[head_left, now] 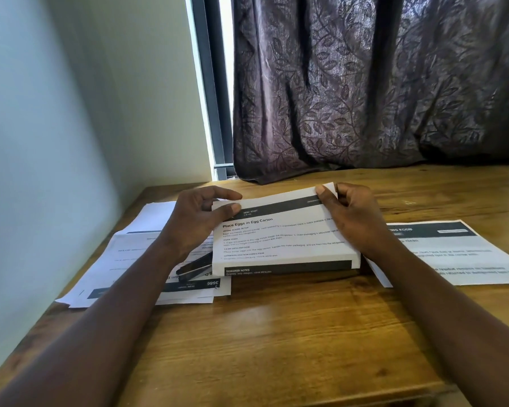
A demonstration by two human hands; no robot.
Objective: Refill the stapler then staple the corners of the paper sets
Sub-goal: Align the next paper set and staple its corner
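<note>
Both forearms [106, 312] are reaching fwd over table [276, 333], converging on paper set [279, 239]. L hand [197, 218] is pinching set's top-left corner: thumb on front, fingers curled behind. R hand [353, 218] is pinching top-right corner, same grip. Set is being held tilted, approx. centre, lower edge near table. Stapler [194, 267] is lying on loose sheets [124, 259], just beside set's lower-left corner.
</note>
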